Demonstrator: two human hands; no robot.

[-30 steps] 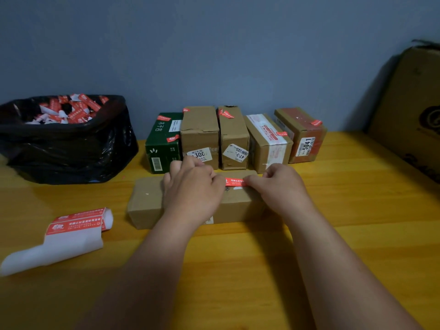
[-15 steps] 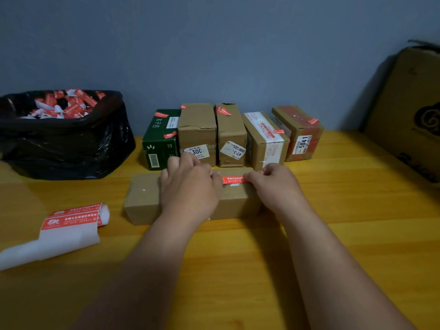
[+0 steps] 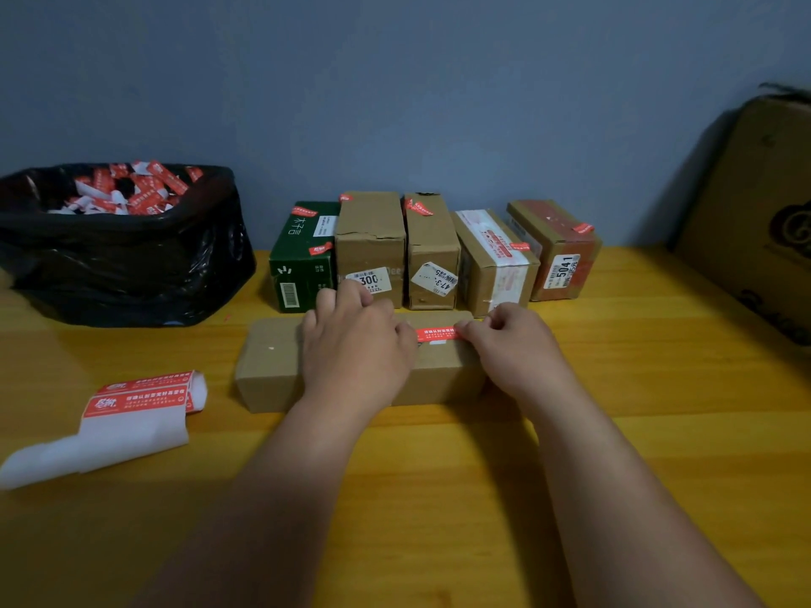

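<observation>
A long brown cardboard box (image 3: 270,366) lies across the wooden table (image 3: 439,498) in front of me. A red sticker (image 3: 436,334) lies on its top near the right end. My left hand (image 3: 355,348) lies over the middle of the box, its fingers reaching over the far edge and its thumb at the sticker's left end. My right hand (image 3: 511,340) has its fingers curled, and its fingertips pinch or press the sticker's right end; which of the two I cannot tell.
Several small boxes stand in a row behind: a green one (image 3: 303,256), brown ones (image 3: 371,239), and one marked 5041 (image 3: 557,252). A black bag (image 3: 127,265) of peeled backings sits far left. A roll of red stickers (image 3: 140,401) lies left. A large carton (image 3: 763,212) leans at right.
Both hands stay on the long box and the sticker. The view has only shifted slightly.
</observation>
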